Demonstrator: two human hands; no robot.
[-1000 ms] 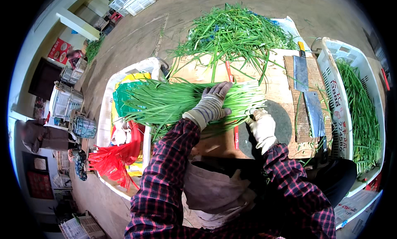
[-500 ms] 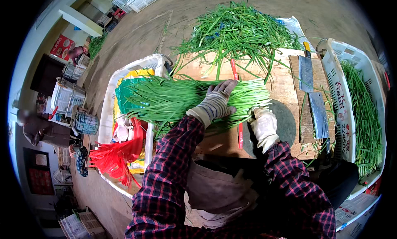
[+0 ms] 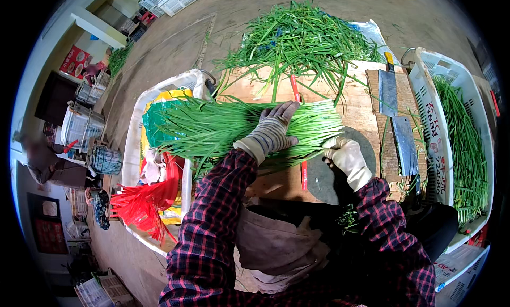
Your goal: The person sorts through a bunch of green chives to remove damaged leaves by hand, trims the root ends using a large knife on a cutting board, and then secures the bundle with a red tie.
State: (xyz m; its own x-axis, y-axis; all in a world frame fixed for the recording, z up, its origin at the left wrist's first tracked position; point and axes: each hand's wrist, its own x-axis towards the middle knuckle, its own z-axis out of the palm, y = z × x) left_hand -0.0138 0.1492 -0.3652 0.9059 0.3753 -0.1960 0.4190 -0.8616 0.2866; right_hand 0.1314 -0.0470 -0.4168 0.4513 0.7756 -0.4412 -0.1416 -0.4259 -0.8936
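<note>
My left hand [image 3: 271,131], in a striped glove, lies curled over a long bunch of green chives [image 3: 202,126], gripping it across the board [image 3: 265,187]. The bunch's pale ends [image 3: 319,113] point right. My right hand [image 3: 345,161], in a white glove, is closed at the lower edge of those ends, over a dark round patch [image 3: 324,184]; what its fingertips pinch is hidden. A red strip [image 3: 304,177] runs under the bunch. Small green scraps [image 3: 348,219] show below my right hand, against dark cloth.
A heap of loose greens [image 3: 297,30] lies behind. Two cleavers [image 3: 388,94] lie right, beside a crate of chives [image 3: 459,147]. A left crate [image 3: 133,147] holds sacks and red strips [image 3: 138,206]. A co-worker [image 3: 58,166] is at far left, among other crates [image 3: 79,126].
My right hand has shifted slightly and drawn a little away from the pale ends' middle. Green scraps now show below it against the dark cloth. My left hand stays on the bunch.
</note>
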